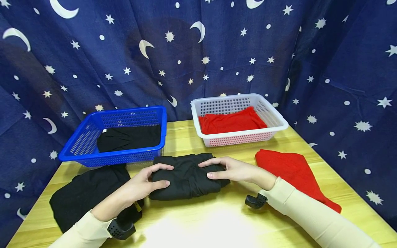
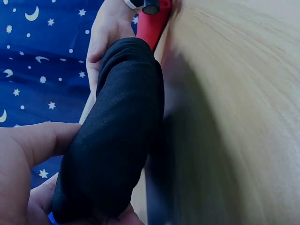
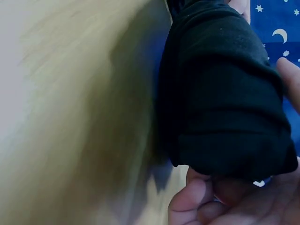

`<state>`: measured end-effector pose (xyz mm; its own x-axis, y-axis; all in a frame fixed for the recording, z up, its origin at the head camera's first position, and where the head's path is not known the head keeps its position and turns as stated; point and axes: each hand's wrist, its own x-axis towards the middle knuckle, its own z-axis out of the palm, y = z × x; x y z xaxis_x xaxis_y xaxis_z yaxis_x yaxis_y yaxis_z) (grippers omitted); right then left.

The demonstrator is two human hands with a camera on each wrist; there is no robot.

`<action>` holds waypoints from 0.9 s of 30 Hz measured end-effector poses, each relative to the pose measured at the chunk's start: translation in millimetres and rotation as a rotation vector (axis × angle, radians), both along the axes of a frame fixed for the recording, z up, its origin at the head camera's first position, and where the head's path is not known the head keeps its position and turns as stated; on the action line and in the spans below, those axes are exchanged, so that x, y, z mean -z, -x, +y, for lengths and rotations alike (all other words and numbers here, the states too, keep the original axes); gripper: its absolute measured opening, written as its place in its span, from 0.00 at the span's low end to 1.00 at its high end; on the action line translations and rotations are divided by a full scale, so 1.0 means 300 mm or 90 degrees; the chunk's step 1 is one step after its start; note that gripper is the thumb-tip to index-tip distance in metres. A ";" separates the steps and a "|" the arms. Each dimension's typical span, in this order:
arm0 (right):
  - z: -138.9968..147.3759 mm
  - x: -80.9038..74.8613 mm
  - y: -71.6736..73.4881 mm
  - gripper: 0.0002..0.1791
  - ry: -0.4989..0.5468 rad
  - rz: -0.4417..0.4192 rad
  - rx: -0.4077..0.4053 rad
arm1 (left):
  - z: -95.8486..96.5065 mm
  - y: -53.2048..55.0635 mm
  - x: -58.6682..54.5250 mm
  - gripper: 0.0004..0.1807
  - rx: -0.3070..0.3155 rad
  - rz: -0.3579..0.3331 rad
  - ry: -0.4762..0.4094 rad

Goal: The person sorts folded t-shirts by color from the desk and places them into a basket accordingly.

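Note:
A black garment, folded into a thick bundle, lies crosswise over the middle of the table. My left hand grips its left end, thumb on top and other fingers round the end in the left wrist view. At the opposite end my right hand holds the bundle. In the right wrist view, curled fingers reach under the end of the cloth, and the thumb lies along its side. The underside of the bundle is hidden in the head view.
Behind, a blue basket contains black cloth, and a white basket contains red cloth. More black clothing lies at the left under my forearm. Red cloth is at the right. A star-patterned curtain borders the table.

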<state>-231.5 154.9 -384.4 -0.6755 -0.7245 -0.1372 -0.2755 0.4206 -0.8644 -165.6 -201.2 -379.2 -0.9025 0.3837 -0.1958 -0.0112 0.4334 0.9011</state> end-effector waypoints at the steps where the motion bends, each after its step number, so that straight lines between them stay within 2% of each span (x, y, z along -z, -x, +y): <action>1: -0.002 -0.005 -0.002 0.26 0.003 0.001 0.001 | -0.001 -0.002 -0.006 0.27 0.001 0.002 -0.003; 6: -0.011 -0.036 -0.012 0.25 0.017 0.001 0.011 | -0.006 -0.011 -0.034 0.26 -0.015 0.013 -0.003; 13: -0.026 -0.078 -0.019 0.25 0.017 0.039 0.012 | -0.015 -0.021 -0.071 0.24 -0.039 0.044 0.012; 27: -0.047 -0.182 -0.039 0.26 0.027 0.129 -0.005 | -0.034 -0.055 -0.158 0.23 -0.025 0.125 -0.022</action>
